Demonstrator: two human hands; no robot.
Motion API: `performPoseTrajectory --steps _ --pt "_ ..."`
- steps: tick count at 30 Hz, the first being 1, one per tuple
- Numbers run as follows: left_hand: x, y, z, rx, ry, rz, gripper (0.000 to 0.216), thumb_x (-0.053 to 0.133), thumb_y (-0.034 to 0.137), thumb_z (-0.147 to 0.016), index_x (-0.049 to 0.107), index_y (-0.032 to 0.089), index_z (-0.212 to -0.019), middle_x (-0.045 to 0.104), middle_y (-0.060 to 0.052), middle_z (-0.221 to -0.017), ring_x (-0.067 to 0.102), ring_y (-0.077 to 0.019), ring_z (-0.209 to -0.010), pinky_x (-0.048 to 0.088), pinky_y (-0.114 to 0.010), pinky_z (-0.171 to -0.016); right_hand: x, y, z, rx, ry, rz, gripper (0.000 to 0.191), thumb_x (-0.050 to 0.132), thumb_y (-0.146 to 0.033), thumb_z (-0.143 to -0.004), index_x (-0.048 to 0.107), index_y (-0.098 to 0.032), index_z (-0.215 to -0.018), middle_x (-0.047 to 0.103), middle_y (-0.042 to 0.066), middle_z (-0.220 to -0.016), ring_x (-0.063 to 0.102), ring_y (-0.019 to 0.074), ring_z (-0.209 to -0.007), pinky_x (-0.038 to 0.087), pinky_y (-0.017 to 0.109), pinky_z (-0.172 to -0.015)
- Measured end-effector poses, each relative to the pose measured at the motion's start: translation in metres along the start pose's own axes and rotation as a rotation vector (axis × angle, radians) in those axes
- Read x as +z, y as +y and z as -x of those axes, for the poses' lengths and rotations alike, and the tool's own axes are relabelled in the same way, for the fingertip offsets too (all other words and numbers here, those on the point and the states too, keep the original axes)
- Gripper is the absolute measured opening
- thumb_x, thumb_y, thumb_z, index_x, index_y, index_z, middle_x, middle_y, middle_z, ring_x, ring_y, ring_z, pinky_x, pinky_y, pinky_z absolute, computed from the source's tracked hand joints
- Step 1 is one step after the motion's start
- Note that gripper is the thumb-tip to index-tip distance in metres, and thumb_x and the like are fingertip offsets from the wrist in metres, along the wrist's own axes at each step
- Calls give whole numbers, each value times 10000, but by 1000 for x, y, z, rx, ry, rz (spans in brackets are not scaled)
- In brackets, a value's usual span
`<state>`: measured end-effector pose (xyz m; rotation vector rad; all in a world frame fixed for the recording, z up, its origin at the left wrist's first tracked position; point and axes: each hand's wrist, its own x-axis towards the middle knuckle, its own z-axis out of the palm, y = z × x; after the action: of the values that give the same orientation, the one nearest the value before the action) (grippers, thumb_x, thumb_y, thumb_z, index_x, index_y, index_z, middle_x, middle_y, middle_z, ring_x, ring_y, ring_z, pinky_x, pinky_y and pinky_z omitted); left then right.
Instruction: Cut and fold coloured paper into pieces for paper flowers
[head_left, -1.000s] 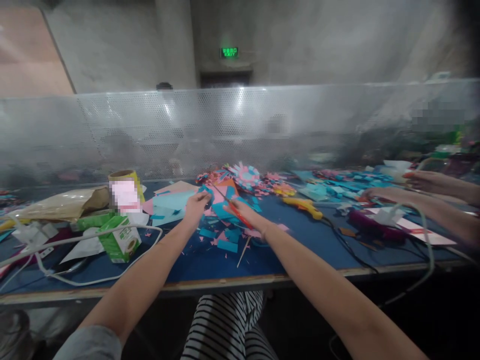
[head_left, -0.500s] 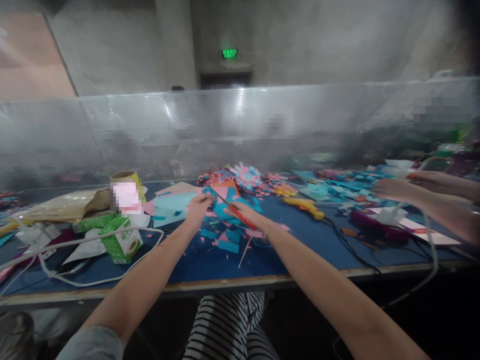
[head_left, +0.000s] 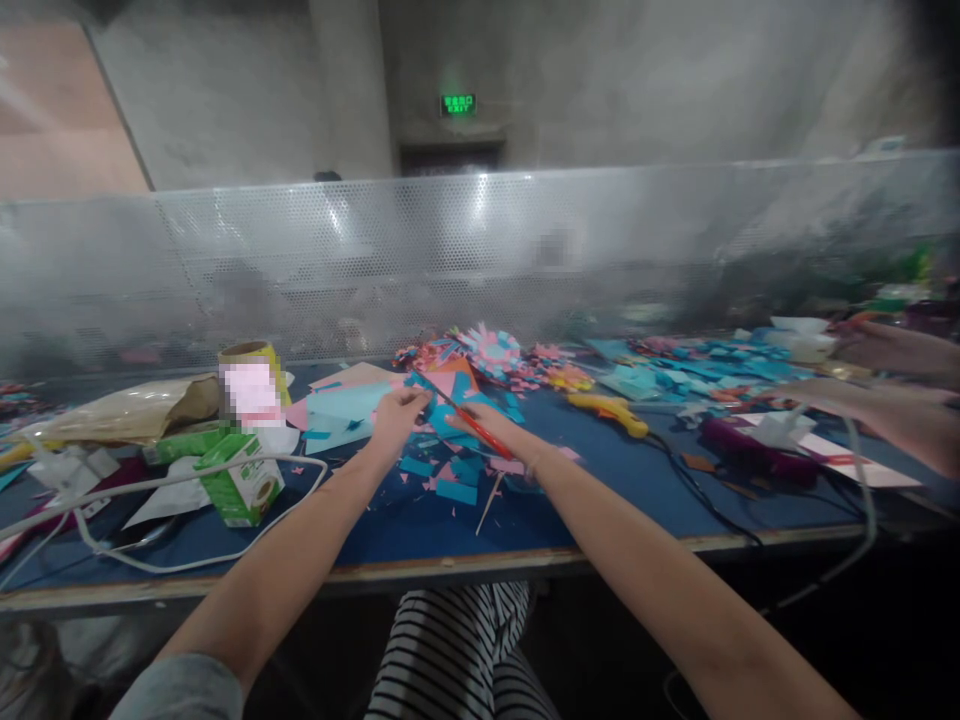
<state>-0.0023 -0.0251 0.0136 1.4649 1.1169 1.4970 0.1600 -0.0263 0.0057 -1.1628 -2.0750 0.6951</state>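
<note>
My right hand [head_left: 496, 428] is closed around a pair of scissors [head_left: 480, 432] with red handles, their blades pointing up and to the left. Close to the blade tips, the fingers of my left hand [head_left: 401, 410] pinch a small piece of blue paper [head_left: 414, 381], partly hidden by the fingers. Light blue paper sheets [head_left: 349, 412] lie beside my left hand, and an orange sheet [head_left: 460, 376] lies just beyond the scissors. Cut blue scraps [head_left: 456, 491] and pink bits are scattered below both hands, near a thin white stick [head_left: 490, 503].
A paper flower [head_left: 491, 348] stands among scraps at the back. To the right are a yellow glue gun [head_left: 611, 412] with a black cord and another person's hands [head_left: 885, 350]. At left are a green box [head_left: 244, 480], a tape roll [head_left: 249, 350] and a white cable [head_left: 172, 568].
My hands and the scissors stay in nearly the same place. At right, the other person's hands have drawn back to the right.
</note>
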Motion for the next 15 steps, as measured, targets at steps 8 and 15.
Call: performPoseTrajectory --steps 8,15 --pt "0 -2 -1 -14 -6 38 275 650 392 -549 585 127 -580 475 35 -464 419 -63 -422 338 -205 -426 0 -3 -1 22 37 138 462 484 -597 -641 347 -181 -492 338 -31 -478 299 74 -460 237 237 -460" --pt "-1 0 -1 -30 -15 73 300 670 403 -534 578 120 -579 469 29 -487 410 -56 -431 331 -195 -411 -2 -7 2 57 80 212 483 460 -616 -644 334 -186 -464 323 -19 -464 319 91 -469 210 243 -458"
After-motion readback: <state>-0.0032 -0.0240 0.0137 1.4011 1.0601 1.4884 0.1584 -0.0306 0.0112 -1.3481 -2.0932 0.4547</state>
